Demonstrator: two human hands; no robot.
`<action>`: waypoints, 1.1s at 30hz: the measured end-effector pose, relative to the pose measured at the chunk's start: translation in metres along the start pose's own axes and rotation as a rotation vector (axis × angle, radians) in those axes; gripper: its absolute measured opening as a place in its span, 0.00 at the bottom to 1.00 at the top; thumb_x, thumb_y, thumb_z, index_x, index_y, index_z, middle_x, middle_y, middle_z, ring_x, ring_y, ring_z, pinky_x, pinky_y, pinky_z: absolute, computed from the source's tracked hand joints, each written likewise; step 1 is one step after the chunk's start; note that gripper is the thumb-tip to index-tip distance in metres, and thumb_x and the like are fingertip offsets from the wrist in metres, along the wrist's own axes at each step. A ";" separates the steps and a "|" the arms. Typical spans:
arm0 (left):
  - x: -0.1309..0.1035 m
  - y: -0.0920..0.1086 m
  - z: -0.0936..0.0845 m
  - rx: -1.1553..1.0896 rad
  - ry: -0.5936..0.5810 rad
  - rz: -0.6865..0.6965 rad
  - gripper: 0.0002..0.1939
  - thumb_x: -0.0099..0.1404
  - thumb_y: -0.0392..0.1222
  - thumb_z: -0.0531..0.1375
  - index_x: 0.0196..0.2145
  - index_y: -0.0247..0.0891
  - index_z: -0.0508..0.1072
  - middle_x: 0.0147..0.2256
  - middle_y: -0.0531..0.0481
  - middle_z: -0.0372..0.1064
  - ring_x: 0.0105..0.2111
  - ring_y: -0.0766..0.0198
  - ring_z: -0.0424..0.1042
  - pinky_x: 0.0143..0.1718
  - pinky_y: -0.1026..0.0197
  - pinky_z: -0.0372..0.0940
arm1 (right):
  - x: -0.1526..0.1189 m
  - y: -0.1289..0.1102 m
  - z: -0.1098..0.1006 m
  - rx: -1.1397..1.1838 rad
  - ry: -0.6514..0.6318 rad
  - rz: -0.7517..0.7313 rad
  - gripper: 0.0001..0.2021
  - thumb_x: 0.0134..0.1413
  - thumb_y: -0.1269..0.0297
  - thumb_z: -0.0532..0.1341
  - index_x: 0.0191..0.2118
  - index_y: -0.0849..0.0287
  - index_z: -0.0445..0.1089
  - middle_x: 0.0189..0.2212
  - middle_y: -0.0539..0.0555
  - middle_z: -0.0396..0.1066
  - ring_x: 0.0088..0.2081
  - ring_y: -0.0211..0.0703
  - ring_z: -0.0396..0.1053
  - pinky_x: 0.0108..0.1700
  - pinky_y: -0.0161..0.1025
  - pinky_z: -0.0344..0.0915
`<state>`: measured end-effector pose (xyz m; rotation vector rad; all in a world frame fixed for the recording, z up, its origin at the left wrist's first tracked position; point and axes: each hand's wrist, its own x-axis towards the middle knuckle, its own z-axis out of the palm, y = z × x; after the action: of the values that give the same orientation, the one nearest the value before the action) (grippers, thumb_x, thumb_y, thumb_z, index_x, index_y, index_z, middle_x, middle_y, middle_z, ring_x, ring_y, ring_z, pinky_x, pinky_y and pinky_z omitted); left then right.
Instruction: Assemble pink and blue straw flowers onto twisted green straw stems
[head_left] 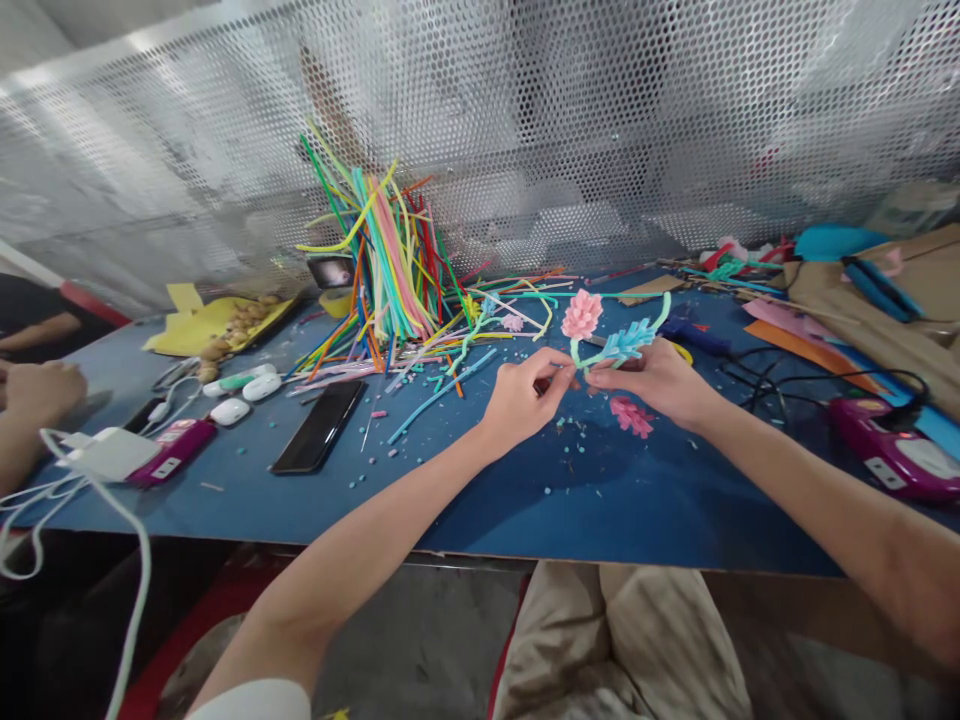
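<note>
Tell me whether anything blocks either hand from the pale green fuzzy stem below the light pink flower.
Nothing visible does: the left hand and right hand pinch the pale green fuzzy stem. The fluffy light pink flower stands above it, and the fluffy dark pink flower shows lower in view, not between.

White short sleeve [256, 700] – loose beige trousers [649, 640].
</note>
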<state>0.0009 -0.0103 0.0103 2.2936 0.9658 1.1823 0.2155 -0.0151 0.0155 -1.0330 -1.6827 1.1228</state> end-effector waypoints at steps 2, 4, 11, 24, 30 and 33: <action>0.000 0.000 -0.001 0.004 -0.015 0.005 0.09 0.73 0.44 0.55 0.40 0.39 0.72 0.28 0.53 0.78 0.17 0.73 0.62 0.22 0.65 0.58 | 0.000 0.001 0.000 0.038 0.014 -0.010 0.09 0.51 0.56 0.70 0.34 0.55 0.76 0.34 0.55 0.80 0.37 0.51 0.78 0.45 0.50 0.76; 0.000 0.000 -0.002 0.003 -0.029 0.004 0.08 0.73 0.44 0.55 0.40 0.39 0.72 0.28 0.53 0.78 0.17 0.73 0.62 0.22 0.65 0.58 | 0.000 0.003 0.000 0.054 0.017 -0.014 0.09 0.52 0.56 0.70 0.34 0.54 0.76 0.34 0.55 0.80 0.37 0.51 0.78 0.46 0.51 0.76; -0.001 -0.002 0.001 -0.065 -0.040 -0.049 0.09 0.73 0.45 0.55 0.40 0.38 0.70 0.28 0.52 0.77 0.17 0.73 0.63 0.20 0.66 0.58 | 0.002 0.002 0.000 0.004 0.007 -0.013 0.13 0.52 0.50 0.69 0.34 0.55 0.77 0.32 0.54 0.79 0.33 0.46 0.77 0.36 0.44 0.74; -0.001 -0.002 0.006 -0.207 0.005 -0.191 0.09 0.72 0.47 0.56 0.41 0.39 0.70 0.30 0.52 0.78 0.16 0.72 0.68 0.21 0.67 0.66 | -0.007 0.001 0.004 -0.507 0.185 -0.370 0.11 0.59 0.55 0.64 0.41 0.52 0.82 0.37 0.55 0.82 0.41 0.54 0.79 0.48 0.52 0.75; -0.003 -0.002 0.008 -0.227 0.003 -0.216 0.09 0.72 0.47 0.56 0.41 0.39 0.69 0.31 0.53 0.77 0.17 0.72 0.70 0.18 0.68 0.64 | -0.010 -0.002 -0.008 -0.832 -0.043 -0.628 0.17 0.64 0.68 0.56 0.52 0.50 0.78 0.47 0.55 0.79 0.45 0.51 0.78 0.49 0.50 0.74; -0.003 -0.001 0.007 -0.242 0.021 -0.216 0.10 0.72 0.48 0.56 0.42 0.39 0.69 0.30 0.52 0.76 0.17 0.72 0.70 0.18 0.69 0.64 | -0.014 -0.005 -0.013 -0.850 -0.103 -0.661 0.20 0.61 0.71 0.56 0.55 0.50 0.76 0.52 0.55 0.77 0.51 0.53 0.76 0.54 0.52 0.72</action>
<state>0.0045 -0.0117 0.0041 1.9405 0.9904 1.1643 0.2309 -0.0259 0.0208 -0.7709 -2.4064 0.0003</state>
